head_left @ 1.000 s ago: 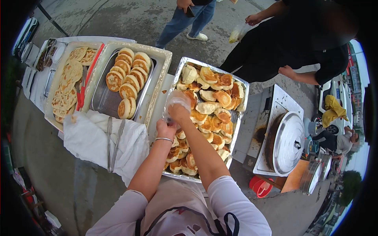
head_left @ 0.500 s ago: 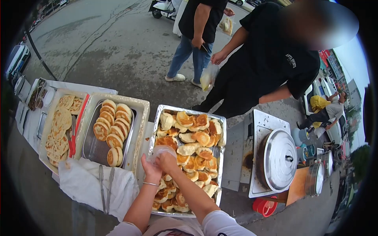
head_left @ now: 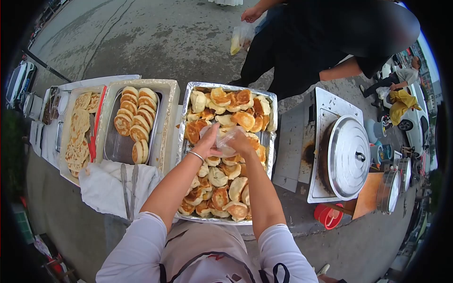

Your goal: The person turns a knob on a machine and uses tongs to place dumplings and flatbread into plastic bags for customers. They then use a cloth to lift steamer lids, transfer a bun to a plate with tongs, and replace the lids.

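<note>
Both of my hands are over the middle of a foil-lined tray [head_left: 273,113] full of browned, folded buns [head_left: 220,197]. A thin clear plastic bag [head_left: 227,141] is between them. My left hand [head_left: 209,141] has its fingers closed at the bag's left side, a bracelet on the wrist. On the bag's right side, my right hand [head_left: 239,142] is closed on the plastic, its fingertips partly hidden. Whether anything lies inside the bag cannot be made out.
To the left are round cakes [head_left: 139,120] in a metal tray, flatbreads [head_left: 79,134], and tongs [head_left: 125,188] on a white cloth [head_left: 101,186]. A lidded pan [head_left: 348,158] stands right. Across the tray a person in black [head_left: 302,47] holds a bag.
My hands have moved apart and further up over the tray, with the bag now spread between them. The view has tilted down, and the second customer is now mostly out of sight.
</note>
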A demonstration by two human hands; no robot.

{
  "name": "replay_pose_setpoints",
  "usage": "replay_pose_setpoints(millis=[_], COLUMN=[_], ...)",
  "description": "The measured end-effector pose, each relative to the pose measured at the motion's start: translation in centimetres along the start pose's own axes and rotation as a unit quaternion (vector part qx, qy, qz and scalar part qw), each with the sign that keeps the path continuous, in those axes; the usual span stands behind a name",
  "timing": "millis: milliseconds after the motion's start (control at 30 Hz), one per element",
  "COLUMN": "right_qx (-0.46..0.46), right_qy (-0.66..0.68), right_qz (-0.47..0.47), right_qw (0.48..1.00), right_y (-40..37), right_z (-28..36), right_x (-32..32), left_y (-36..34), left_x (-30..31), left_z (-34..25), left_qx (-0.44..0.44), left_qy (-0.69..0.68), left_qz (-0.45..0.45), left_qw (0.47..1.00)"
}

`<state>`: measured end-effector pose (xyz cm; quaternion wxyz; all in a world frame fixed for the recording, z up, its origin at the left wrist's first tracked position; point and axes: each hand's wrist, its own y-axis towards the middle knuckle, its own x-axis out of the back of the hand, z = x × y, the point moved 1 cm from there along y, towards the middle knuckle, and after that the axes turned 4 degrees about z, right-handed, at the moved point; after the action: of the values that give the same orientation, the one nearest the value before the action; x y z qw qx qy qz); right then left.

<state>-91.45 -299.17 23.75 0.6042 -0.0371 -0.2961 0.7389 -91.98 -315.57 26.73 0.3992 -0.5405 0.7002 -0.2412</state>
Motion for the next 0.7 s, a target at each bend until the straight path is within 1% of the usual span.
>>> replay_pose_setpoints(millis=[33, 133, 200, 233, 267, 300, 333, 367, 433, 467, 500, 533, 567, 600, 633, 667, 700], right_qx=[-0.041, -0.088, -0.023, 0.012, 0.122, 0.165, 0.208, 0.251, 0.246, 0.244, 0.242, 0.136, 0.152, 0.169, 0.184, 0.190, 0.216], right_qy=[0.018, 0.101, 0.091, 0.084, 0.064, 0.100, 0.135, 0.170, 0.284, 0.339, 0.393, 0.402, 0.447, 0.490, 0.532, 0.534, 0.505], right_qz=[0.045, 0.117, 0.096, 0.083, 0.054, 0.041, 0.029, 0.018, -0.001, -0.010, -0.019, -0.100, -0.110, -0.117, -0.123, -0.145, -0.138], right_qw=[0.998, 0.984, 0.991, 0.993, 0.989, 0.980, 0.968, 0.953, 0.927, 0.909, 0.887, 0.900, 0.875, 0.847, 0.817, 0.811, 0.824], right_y=[0.6, -0.6, -2.3, -3.3, -2.8, -4.9, -7.4, -9.1, -9.9, -10.2, -10.4, -9.9, -9.8, -9.6, -9.4, -9.3, -9.2], right_z=[-0.3, 2.4, 2.0, 1.7, -0.7, 0.7, 2.2, 3.4, 3.6, 4.2, 4.9, 5.8, 6.9, 7.9, 8.9, 9.8, 10.3], right_x=[0.2, 1.2, 1.2, 1.2, 0.7, 0.8, 1.2, 1.4, 1.4, 1.4, 1.3, 1.0, 0.8, 0.6, 0.5, 0.5, 1.1], left_y=[0.1, 0.4, -0.3, -1.0, -1.9, -3.3, -4.8, -6.4, -9.0, -9.8, -9.9, -9.8, -10.0, -10.2, -10.4, -11.1, -11.8], left_x=[-0.2, -0.1, -0.2, -0.3, -0.3, -0.5, -1.0, -1.7, -3.2, -3.8, -3.9, -3.8, -3.8, -4.0, -4.1, -4.4, -4.5], left_z=[-0.2, -0.6, -0.3, -0.1, 0.6, 0.7, 0.8, 0.5, -0.1, -0.5, -0.8, -0.9, -1.2, -1.7, -2.3, -3.3, -4.3], left_qx=[0.003, -0.005, -0.020, -0.059, -0.098, -0.138, -0.240, -0.268, -0.327, -0.369, -0.382, -0.392, -0.401, -0.441, -0.488, -0.533, -0.575], left_qy=[0.003, 0.001, -0.013, -0.016, -0.019, -0.022, -0.038, -0.039, -0.039, 0.016, 0.065, 0.113, 0.160, 0.205, 0.204, 0.202, 0.199], left_qz=[0.000, 0.001, 0.006, 0.012, 0.017, 0.021, 0.058, 0.070, 0.097, 0.067, 0.052, 0.034, 0.015, -0.034, -0.067, -0.100, -0.131], left_qw=[1.000, 1.000, 1.000, 0.998, 0.995, 0.990, 0.968, 0.960, 0.939, 0.927, 0.920, 0.912, 0.902, 0.873, 0.846, 0.816, 0.782])
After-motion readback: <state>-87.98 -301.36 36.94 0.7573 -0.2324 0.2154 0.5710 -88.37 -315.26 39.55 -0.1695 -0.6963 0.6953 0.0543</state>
